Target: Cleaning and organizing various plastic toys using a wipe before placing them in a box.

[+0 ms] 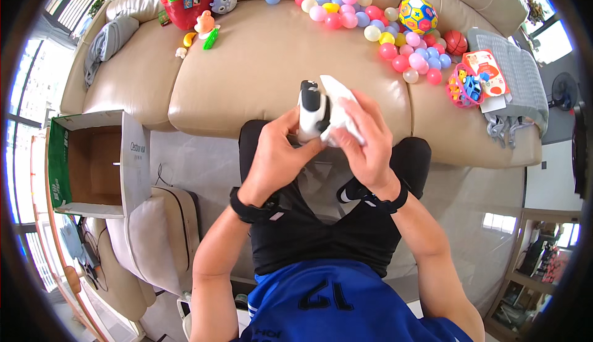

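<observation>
My left hand grips a small black-and-white toy with rounded black parts, held up above the sofa's front edge. My right hand has a white tissue or cloth pinched in its fingers and pressed against the toy's right side. One corner of that white sheet sticks up past my fingertips. The fingers hide part of the toy, so its exact kind cannot be told.
A beige leather sofa spans the front. On it lie many plastic balls, a colourful football, a pink basket of toys and a red toy-filled container. To the left stands an open cardboard box.
</observation>
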A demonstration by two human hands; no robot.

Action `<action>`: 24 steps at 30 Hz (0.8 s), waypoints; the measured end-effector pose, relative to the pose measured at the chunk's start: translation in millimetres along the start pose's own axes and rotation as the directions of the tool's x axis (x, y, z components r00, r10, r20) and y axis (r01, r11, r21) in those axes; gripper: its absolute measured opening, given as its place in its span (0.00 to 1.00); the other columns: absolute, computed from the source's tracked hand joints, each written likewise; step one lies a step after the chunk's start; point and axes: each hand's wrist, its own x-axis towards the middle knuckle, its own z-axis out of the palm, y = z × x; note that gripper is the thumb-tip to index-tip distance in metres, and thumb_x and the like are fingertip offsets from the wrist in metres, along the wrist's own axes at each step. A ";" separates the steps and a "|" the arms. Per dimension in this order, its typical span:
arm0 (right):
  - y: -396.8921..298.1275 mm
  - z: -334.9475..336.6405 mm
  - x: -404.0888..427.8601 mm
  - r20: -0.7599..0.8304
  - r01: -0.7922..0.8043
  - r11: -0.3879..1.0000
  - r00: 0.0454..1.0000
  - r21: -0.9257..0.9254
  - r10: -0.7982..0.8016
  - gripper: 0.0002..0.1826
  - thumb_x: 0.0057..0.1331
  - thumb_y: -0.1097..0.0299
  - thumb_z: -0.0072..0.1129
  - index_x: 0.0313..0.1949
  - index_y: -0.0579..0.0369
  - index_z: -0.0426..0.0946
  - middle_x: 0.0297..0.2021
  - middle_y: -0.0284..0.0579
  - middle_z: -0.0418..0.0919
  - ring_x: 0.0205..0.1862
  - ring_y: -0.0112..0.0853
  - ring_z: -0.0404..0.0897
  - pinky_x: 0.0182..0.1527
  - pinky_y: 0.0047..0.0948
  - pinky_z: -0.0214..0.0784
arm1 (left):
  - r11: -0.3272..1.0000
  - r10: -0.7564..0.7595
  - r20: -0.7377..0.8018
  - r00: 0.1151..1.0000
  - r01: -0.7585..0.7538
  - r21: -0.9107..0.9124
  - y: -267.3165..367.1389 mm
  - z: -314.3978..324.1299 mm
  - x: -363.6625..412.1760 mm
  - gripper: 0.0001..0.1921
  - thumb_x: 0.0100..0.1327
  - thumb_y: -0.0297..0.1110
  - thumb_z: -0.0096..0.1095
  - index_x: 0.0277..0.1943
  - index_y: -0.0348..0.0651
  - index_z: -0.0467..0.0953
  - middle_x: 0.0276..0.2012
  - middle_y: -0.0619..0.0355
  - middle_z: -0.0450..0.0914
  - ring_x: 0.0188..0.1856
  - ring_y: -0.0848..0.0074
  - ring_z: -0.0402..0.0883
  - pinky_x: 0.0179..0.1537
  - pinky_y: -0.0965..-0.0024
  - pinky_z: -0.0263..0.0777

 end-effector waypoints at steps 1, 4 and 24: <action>0.2 -3.7 -1.9 0.016 0.007 1.000 1.000 -0.005 -0.006 0.22 0.70 0.71 0.66 0.60 0.65 0.76 0.59 0.57 0.76 0.56 0.47 0.80 0.56 0.39 0.77 | 0.938 -0.155 0.172 0.973 0.200 -0.284 1.6 -4.5 2.0 0.22 0.60 0.23 0.69 0.58 0.32 0.79 0.48 0.54 0.86 0.54 0.74 0.82 0.56 0.66 0.75; -1.2 -11.6 -8.1 0.116 0.330 0.922 0.943 -0.200 -0.312 0.22 0.63 0.70 0.71 0.56 0.63 0.80 0.58 0.58 0.78 0.58 0.54 0.79 0.56 0.48 0.76 | 0.390 -0.053 0.483 0.874 0.463 -0.796 3.5 -12.2 10.9 0.24 0.69 0.38 0.59 0.60 0.27 0.76 0.56 0.48 0.83 0.57 0.64 0.83 0.64 0.61 0.72; -21.6 -30.2 -23.9 0.121 0.179 0.961 0.980 -0.213 -0.156 0.17 0.70 0.68 0.61 0.54 0.67 0.80 0.62 0.52 0.78 0.68 0.50 0.74 0.69 0.50 0.63 | 0.967 -0.083 0.290 0.954 0.146 -0.207 6.3 34.2 -7.5 0.07 0.53 0.26 0.69 0.35 0.36 0.80 0.25 0.64 0.78 0.30 0.85 0.72 0.32 0.74 0.67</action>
